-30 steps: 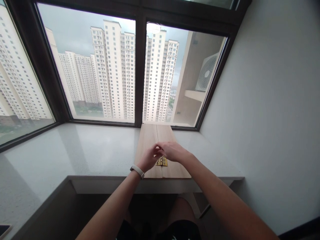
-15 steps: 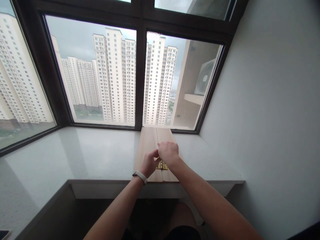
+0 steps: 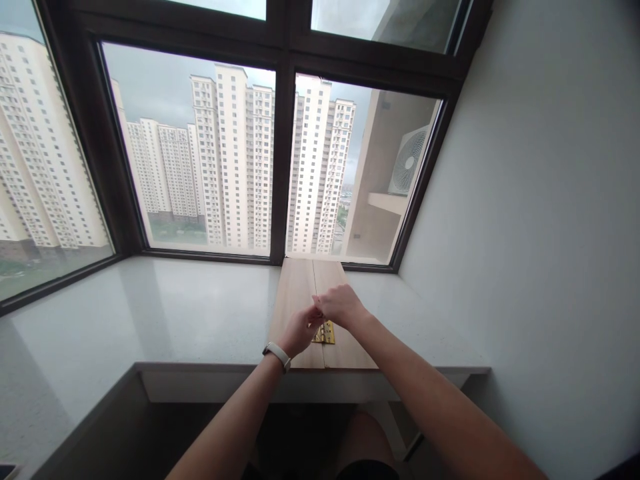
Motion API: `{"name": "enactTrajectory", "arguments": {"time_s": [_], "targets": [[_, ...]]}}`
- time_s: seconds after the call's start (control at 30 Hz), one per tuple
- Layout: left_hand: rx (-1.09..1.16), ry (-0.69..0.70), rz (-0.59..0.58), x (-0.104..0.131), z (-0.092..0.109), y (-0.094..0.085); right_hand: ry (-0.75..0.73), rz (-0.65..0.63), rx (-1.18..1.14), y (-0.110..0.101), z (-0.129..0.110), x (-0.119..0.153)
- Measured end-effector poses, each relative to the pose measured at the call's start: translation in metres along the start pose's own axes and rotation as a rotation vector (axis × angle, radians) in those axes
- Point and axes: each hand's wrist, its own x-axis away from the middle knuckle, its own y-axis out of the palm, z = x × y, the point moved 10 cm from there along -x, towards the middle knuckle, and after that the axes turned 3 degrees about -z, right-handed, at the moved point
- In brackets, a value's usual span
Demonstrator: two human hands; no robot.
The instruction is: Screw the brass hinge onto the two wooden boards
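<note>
Two pale wooden boards (image 3: 296, 287) lie side by side on the sill, a narrow seam between them. A brass-coloured hinge (image 3: 327, 333) rests across that seam near the front, partly covered by my fingers. My left hand (image 3: 301, 328), with a light band on its wrist, has its fingers pinched together just above the hinge. My right hand (image 3: 343, 304) is closed, its fingertips meeting those of the left hand over the seam. Whatever the fingers of either hand hold is hidden or too small to make out.
The white stone sill (image 3: 210, 307) ends in a front edge, with a dark recess below. Dark window frames (image 3: 284, 160) stand behind the boards. A plain white wall (image 3: 540, 220) rises at the right. Tall buildings show outside.
My right hand has turned slightly and its wrist has shifted right, so more of the hinge shows. My left hand stays nearly in place. The view has tilted up a little.
</note>
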Motion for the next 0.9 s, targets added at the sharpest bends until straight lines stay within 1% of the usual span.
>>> {"name": "enactTrajectory", "arguments": {"time_s": [0.07,0.13,0.27,0.33,0.4,0.5,0.63,0.7,0.8,0.9], "targets": [[-0.011,0.007,0.008,0.0,0.002,0.0,-0.001,-0.005,-0.007,-0.001,0.0,0.004],[-0.04,0.001,0.034,0.0,0.002,-0.002,0.059,-0.003,-0.029,-0.004,0.002,0.006],[-0.086,-0.023,0.098,0.002,0.002,-0.005,0.317,0.004,-0.129,-0.006,0.015,0.006],[-0.105,-0.024,0.114,0.003,0.003,-0.006,0.423,-0.014,-0.176,-0.001,0.018,0.003],[-0.137,-0.015,0.108,0.004,0.004,-0.006,0.482,-0.064,-0.195,0.008,0.019,-0.001],[-0.246,-0.017,0.046,0.009,0.001,-0.005,0.479,-0.099,-0.181,0.019,0.017,-0.007],[-0.532,-0.077,-0.031,0.024,-0.017,-0.009,0.463,-0.054,-0.166,0.021,0.022,-0.007],[-0.642,-0.093,-0.08,0.032,-0.026,-0.007,0.451,-0.029,-0.165,0.02,0.024,-0.006],[-0.743,-0.098,-0.154,0.041,-0.034,0.0,0.411,-0.012,-0.164,0.018,0.024,-0.006],[-0.783,-0.08,-0.175,0.045,-0.035,0.005,0.316,0.001,-0.125,0.016,0.018,-0.007]]}}
